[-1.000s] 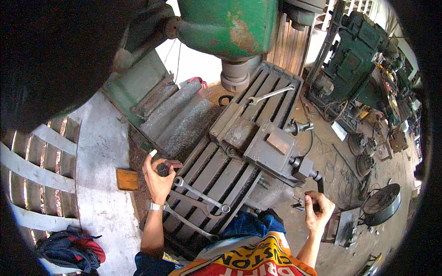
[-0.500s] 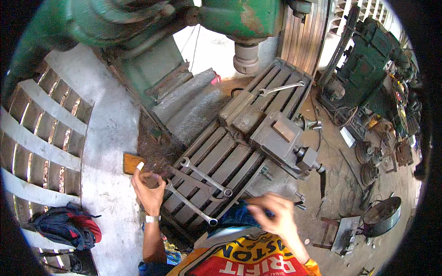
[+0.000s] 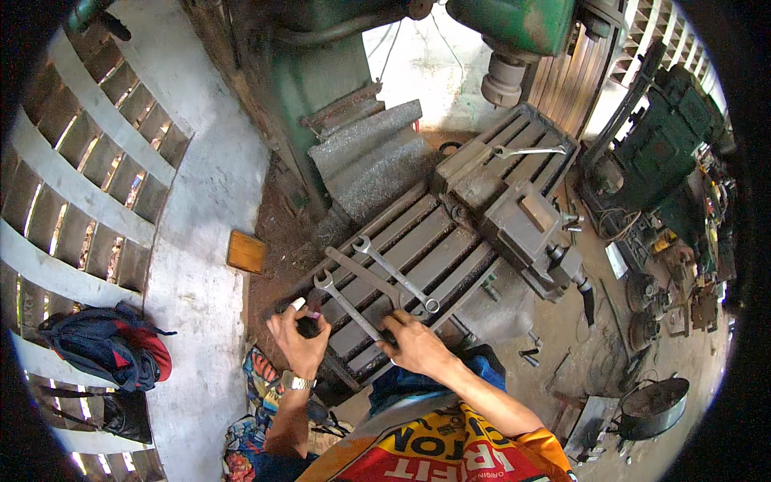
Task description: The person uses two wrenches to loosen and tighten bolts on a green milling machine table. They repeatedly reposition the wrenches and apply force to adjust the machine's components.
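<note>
Here, the right hand (image 3: 416, 345) covers one end of a wrench (image 3: 351, 308) on the table (image 3: 446, 261), near the front edge; the left hand (image 3: 301, 345) curls at the left end. Whether fingers clamp anything, I cannot tell.

At the table's (image 3: 423, 251) left end, the left hand (image 3: 298, 344) mostly hides a dark thing (image 3: 307, 327); at the near edge, the right hand (image 3: 416, 344) covers a wrench's (image 3: 351, 306) end. Beyond, a green machine head (image 3: 514, 22) is cropped.
</note>
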`<state>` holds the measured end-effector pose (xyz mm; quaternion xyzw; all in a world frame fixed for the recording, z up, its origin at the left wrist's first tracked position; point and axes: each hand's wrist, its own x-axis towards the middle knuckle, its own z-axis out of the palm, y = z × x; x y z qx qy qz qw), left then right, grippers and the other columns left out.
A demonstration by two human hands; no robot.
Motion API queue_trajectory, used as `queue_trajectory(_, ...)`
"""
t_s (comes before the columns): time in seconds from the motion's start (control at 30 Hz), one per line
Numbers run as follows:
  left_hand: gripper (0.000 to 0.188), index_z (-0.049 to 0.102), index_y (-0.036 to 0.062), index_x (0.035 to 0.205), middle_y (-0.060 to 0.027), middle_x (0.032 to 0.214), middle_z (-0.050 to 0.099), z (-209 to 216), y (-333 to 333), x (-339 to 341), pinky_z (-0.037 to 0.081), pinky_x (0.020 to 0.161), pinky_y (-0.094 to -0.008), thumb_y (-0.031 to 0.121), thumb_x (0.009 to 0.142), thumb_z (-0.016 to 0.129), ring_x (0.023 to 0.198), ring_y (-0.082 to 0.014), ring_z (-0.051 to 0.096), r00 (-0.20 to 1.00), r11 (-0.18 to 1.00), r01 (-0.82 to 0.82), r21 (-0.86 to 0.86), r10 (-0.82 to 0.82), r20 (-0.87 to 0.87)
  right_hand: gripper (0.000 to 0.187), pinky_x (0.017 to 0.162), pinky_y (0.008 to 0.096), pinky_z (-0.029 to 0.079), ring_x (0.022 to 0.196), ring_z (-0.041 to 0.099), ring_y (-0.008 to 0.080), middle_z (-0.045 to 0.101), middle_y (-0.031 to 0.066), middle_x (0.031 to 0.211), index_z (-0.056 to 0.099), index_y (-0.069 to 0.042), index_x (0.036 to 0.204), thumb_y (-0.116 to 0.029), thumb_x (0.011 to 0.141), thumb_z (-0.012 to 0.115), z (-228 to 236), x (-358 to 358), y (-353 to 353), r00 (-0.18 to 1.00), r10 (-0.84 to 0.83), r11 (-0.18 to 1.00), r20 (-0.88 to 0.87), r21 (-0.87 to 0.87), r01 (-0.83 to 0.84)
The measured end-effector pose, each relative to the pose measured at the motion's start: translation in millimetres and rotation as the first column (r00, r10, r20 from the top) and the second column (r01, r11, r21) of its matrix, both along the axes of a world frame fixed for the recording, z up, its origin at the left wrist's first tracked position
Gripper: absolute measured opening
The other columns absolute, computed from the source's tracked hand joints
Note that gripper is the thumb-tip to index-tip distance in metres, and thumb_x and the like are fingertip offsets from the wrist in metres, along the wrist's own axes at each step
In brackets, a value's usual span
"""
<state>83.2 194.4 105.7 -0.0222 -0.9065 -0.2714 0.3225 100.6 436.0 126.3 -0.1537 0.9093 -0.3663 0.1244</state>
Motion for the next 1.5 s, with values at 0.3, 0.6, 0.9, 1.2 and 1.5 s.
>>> queue_trajectory(0.3,0.061,0.051,0.0054,0.130,-0.0063,0.095,0.061,-6,11,24,0.039,0.093,-0.0466,0.013,0.077,0.080,0.094,-0.0284,0.052,0.923,0.968,0.249,0.028,-0.246,0.297,0.050,0.084,0.0503,0.054,0.102,0.063,0.0485,0.059,0.0328,0.109,0.047,0.004,0.118,-0.011,0.080,0.074,-10,16,-28,0.995,-0.083,0.991,-0.052,0.097,0.087)
queue_trajectory(0.6,0.045,0.049,0.0014,0.134,-0.0145,0.106,0.058,1,-92,-64,0.041,0.095,-0.0466,0.025,0.097,0.063,0.105,-0.0326,0.052,0.954,0.974,0.227,0.012,-0.225,0.200,0.042,0.087,0.0465,0.052,0.102,0.067,0.0415,0.068,0.0290,0.106,0.057,0.003,0.128,-0.012,0.089,0.062,8,70,-24,0.872,-0.446,0.851,0.203,-0.207,0.483)
queue_trajectory(0.9,0.051,0.041,0.0034,0.143,-0.0138,0.110,0.059,-57,-100,-99,0.045,0.091,-0.0468,0.026,0.101,0.057,0.101,-0.0328,0.056,0.836,0.933,0.359,0.019,-0.331,0.438,0.040,0.089,0.0433,0.051,0.101,0.068,0.0399,0.069,0.0288,0.104,0.058,0.005,0.127,-0.012,0.091,0.065,8,129,-62,0.556,-0.805,0.433,0.207,-0.435,0.789)
queue_trajectory(1.2,0.043,0.044,0.0023,0.138,-0.0106,0.102,0.060,-55,-104,-98,0.047,0.086,-0.0440,0.013,0.099,0.057,0.094,-0.0280,0.058,0.843,0.908,0.374,0.190,-0.418,0.340,0.041,0.040,0.0305,0.046,0.051,0.063,0.0155,0.064,0.0129,0.077,0.053,0.006,0.132,-0.011,0.096,0.064,-19,31,-59,0.417,-0.853,0.070,0.312,-0.725,0.685)
queue_trajectory(1.5,0.045,0.045,0.0013,0.136,-0.0120,0.105,0.062,-55,-107,-95,0.047,0.087,-0.0456,0.003,0.093,0.057,0.096,-0.0289,0.060,0.829,0.868,0.377,0.323,-0.471,0.300,0.040,0.061,0.0298,0.042,0.067,0.055,0.0143,0.063,0.0085,0.084,0.059,0.007,0.128,-0.010,0.093,0.067,-68,-42,-40,0.237,-0.962,0.098,0.134,-0.642,0.761)
